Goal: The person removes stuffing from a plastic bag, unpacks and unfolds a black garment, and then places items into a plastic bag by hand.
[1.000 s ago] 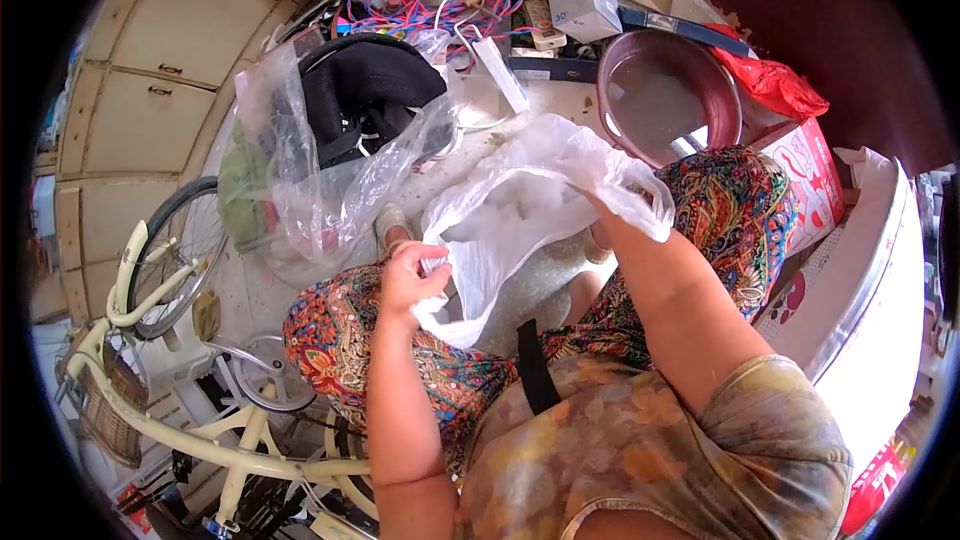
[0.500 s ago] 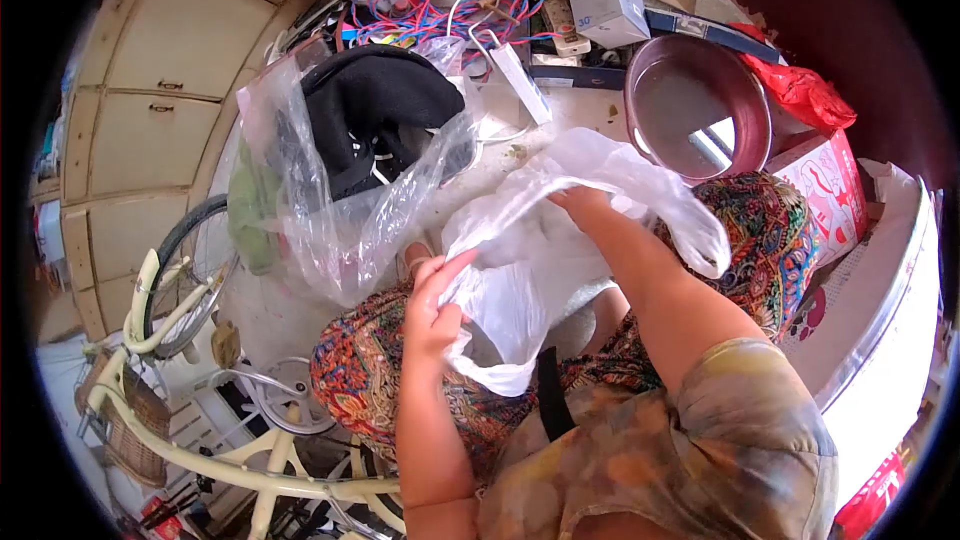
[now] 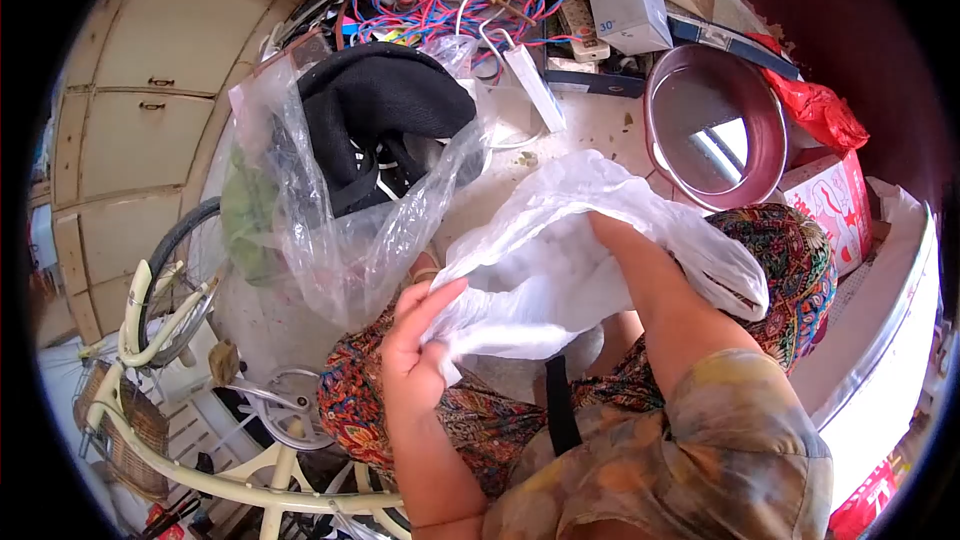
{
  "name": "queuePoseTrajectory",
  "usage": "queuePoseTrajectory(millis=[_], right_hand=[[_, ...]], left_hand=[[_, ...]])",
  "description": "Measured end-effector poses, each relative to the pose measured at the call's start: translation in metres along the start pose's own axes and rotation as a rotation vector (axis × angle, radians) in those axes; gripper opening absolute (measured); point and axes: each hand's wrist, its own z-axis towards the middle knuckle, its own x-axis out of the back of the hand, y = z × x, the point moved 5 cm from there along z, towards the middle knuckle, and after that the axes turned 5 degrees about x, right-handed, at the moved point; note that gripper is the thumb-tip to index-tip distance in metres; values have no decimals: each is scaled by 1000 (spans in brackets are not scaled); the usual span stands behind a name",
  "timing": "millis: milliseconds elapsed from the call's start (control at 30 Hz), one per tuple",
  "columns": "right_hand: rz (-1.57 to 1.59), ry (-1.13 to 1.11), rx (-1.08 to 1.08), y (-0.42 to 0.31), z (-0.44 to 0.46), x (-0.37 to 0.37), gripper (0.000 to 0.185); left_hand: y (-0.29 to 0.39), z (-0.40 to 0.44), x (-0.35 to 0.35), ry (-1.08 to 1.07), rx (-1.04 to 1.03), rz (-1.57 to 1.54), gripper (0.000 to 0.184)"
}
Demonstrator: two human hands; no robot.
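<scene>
A thin white plastic bag (image 3: 510,330) spreads across my lap with its mouth turned up toward me. My left hand (image 3: 415,345) pinches the bag's near left edge between thumb and fingers. Reaching in through the mouth, my right hand (image 3: 607,232) shows only near the wrist; its fingers are hidden inside the bag. Something pale may lie in there, but I cannot make it out. Beyond the left hand, a clear plastic bag (image 3: 350,250) stands on the floor around a black mesh item (image 3: 400,90).
A basin (image 3: 660,150) with liquid sits at the right, beside a red bag (image 3: 815,110) and a red-white box (image 3: 835,200). Tangled wires (image 3: 440,5) and a blue-white bulb box (image 3: 630,10) are at the back. A cream bicycle frame (image 3: 200,475) is at lower left.
My right hand has gone deeper into the white bag, whose mouth now spreads wider. My left hand has shifted slightly left and down with the bag's edge.
</scene>
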Motion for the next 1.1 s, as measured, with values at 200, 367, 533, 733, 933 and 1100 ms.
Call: queuePoseTrajectory(millis=[200, 367, 533, 733, 933, 1100], right_hand=[[602, 233, 7, 14, -1, 47, 78], [1223, 395, 126, 24, -2, 84, 76], [1476, 437, 224, 15, -3, 97, 74], [1598, 454, 272, 11, -6, 102, 72], [1668, 467, 289, 18, -11, 106, 70], [1707, 453, 313, 23, -11, 109, 68]], left_hand=[[-19, -2, -12, -119, 79, 336, 51], [-18, -3, -17, -62, -9, 457, 53], [-17, -1, -14, 46, -56, 493, 52], [7, -5, -26, 166, -270, 886, 40], [-17, 4, -46, -57, -77, 537, 37], [-34, 16, -52, 105, -93, 754, 74]])
